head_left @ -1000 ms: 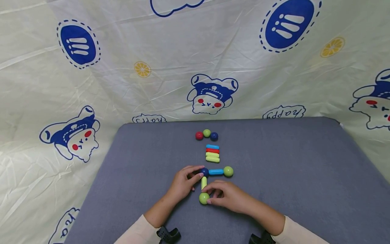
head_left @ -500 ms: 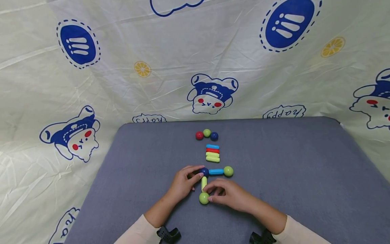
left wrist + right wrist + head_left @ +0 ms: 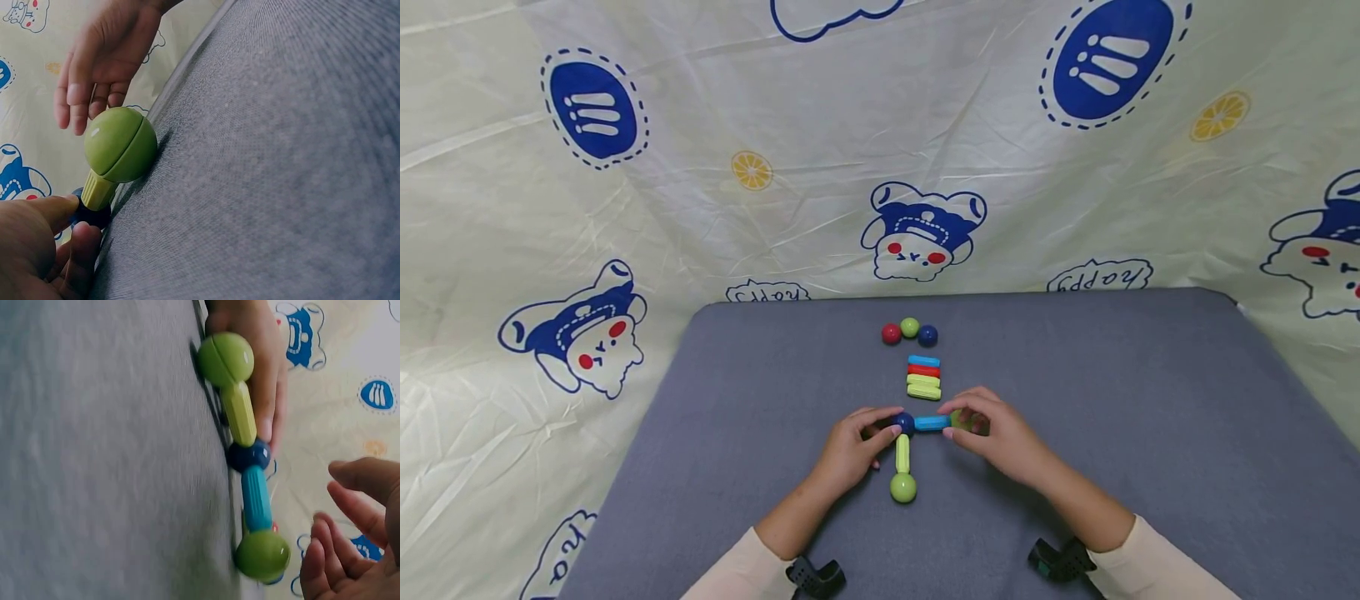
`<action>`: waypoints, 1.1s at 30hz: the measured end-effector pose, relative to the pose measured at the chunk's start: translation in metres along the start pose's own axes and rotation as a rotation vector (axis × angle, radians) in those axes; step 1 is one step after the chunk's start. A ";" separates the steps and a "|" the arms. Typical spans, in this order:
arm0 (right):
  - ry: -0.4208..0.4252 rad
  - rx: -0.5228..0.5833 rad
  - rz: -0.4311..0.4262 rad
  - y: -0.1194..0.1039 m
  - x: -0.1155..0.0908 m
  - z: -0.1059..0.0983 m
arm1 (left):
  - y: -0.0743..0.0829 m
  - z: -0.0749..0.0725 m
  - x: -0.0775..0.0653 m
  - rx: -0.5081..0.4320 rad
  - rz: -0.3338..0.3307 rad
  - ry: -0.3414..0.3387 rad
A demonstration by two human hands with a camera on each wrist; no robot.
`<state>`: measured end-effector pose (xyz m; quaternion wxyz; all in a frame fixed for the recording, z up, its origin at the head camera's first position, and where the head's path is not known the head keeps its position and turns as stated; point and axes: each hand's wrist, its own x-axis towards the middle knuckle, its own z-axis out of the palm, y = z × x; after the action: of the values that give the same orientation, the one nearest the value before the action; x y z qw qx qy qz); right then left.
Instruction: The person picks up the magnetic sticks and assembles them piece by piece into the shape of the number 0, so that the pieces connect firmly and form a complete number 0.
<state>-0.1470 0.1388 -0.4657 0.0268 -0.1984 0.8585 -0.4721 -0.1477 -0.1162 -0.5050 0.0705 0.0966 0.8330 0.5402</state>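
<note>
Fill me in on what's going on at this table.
A person is handling an L-shaped chain of balls and sticks. The left hand pinches the dark blue ball at its corner. The right hand is open near the green ball ending the blue stick; the right wrist view shows a gap between them. The yellow-green stick ends in another green ball. Farther back lie three loose balls and four sticks.

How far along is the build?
Looks done: an L, its blue rod and yellow-green rod meeting at a dark blue ball, with green balls on both outer ends.
In hand: left hand pinches the dark blue ball; right hand is at the blue rod's green ball.
Possibly left: three spare balls and four spare rods lie unattached.
</note>
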 end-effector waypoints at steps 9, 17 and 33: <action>0.029 -0.071 0.123 0.016 0.006 -0.008 | -0.001 0.000 0.001 -0.009 -0.004 -0.003; -0.031 -0.079 0.143 0.023 0.006 -0.006 | 0.000 0.000 0.000 -0.008 -0.006 0.001; -0.051 -0.068 0.147 0.027 0.006 -0.005 | 0.008 -0.003 0.006 0.017 0.010 0.035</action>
<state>-0.1622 0.1532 -0.4845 0.0764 -0.1476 0.8853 -0.4344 -0.1532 -0.1139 -0.4964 0.0523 0.0920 0.8382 0.5350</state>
